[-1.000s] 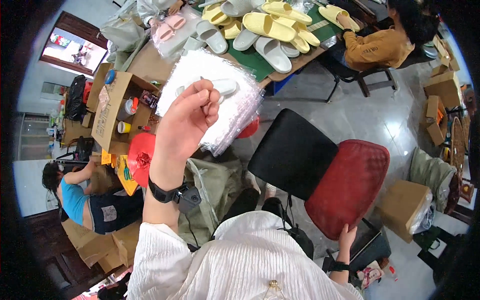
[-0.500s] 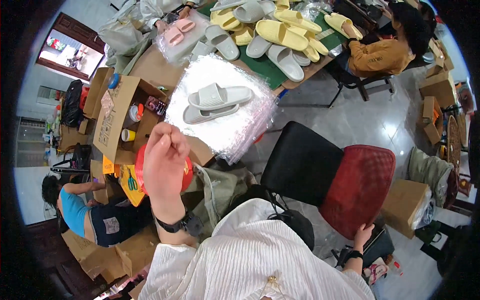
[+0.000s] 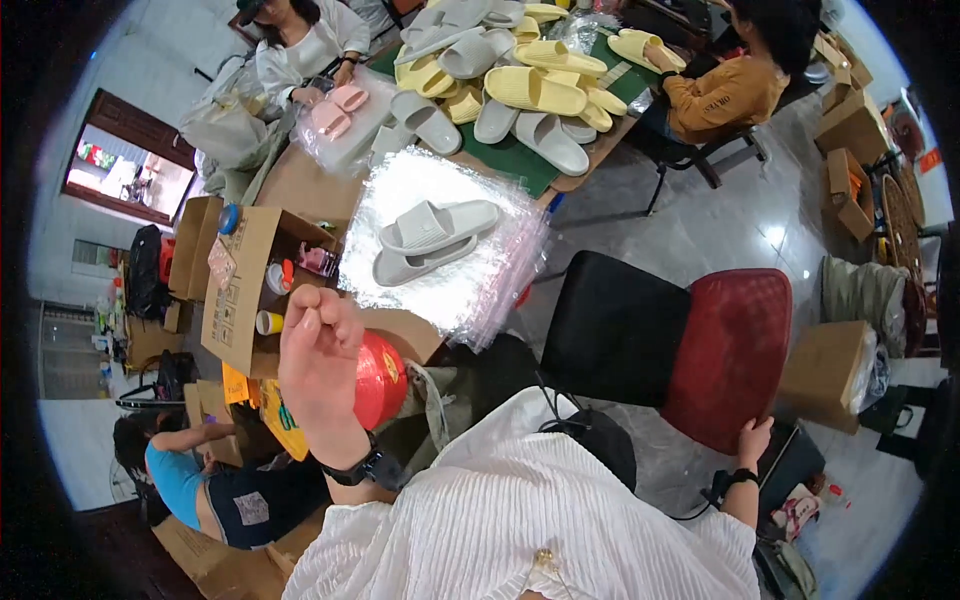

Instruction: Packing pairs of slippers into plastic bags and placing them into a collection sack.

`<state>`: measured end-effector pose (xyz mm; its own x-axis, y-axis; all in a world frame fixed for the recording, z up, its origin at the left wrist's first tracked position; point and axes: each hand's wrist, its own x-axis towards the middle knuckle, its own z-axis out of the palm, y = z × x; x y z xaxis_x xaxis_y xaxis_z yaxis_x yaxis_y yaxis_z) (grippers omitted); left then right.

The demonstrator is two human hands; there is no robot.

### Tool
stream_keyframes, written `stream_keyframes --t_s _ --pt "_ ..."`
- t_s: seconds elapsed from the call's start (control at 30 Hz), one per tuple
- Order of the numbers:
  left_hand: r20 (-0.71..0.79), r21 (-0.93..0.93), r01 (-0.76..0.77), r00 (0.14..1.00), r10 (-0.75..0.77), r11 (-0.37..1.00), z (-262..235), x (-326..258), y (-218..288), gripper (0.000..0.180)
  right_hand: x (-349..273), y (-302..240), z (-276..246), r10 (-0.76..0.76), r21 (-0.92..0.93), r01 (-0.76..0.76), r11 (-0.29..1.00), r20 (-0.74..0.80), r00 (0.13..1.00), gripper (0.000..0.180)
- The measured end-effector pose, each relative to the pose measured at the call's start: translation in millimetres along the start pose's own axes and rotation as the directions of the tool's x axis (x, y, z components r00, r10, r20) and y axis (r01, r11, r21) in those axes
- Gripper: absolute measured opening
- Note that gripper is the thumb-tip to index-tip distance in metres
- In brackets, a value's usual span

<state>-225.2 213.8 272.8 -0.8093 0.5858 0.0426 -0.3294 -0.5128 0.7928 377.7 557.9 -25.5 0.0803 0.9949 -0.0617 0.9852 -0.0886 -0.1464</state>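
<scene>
My right hand (image 3: 755,438) grips the edge of the red backrest of a chair (image 3: 728,350) with a black seat. My left hand (image 3: 322,350) is raised near the table's front corner, palm showing and fingers curled in, with nothing visible in it. Behind the left hand sits a round red object (image 3: 378,378). Beyond that hand, a pair of light grey slippers (image 3: 440,230) lies on a shiny stack of clear plastic bags (image 3: 400,312). One slipper partly overlaps the other.
Grey and yellow slippers (image 3: 538,90) are heaped on the green tabletop. A carton (image 3: 240,290) holding cups and small items stands left. Co-workers sit at the far side, at right and at lower left; one handles pink slippers (image 3: 340,110). Cartons (image 3: 825,375) stand at right.
My view has shifted, bringing the far co-worker further into the picture. The chair now appears slightly higher, with my right hand still on it. My left hand stays raised and curled.
</scene>
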Motion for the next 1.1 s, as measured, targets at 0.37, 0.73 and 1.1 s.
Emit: stream_keyframes --t_s 0.37,0.73,1.1 --pt "0.066 0.068 -0.076 0.995 0.071 0.995 -24 6 45 0.017 -1 3 2 0.058 0.025 -0.057 0.998 -0.014 0.998 0.046" --pt "0.013 0.102 0.128 0.991 -0.13 0.987 -56 18 15 0.015 -2 12 4 0.039 0.005 -0.039 0.999 -0.024 0.999 0.042" --pt "0.061 0.13 0.318 0.943 -0.328 0.939 -48 44 -24 0.017 -1 -5 -9 0.144 -0.01 -0.144 0.99 0.06 0.988 0.036"
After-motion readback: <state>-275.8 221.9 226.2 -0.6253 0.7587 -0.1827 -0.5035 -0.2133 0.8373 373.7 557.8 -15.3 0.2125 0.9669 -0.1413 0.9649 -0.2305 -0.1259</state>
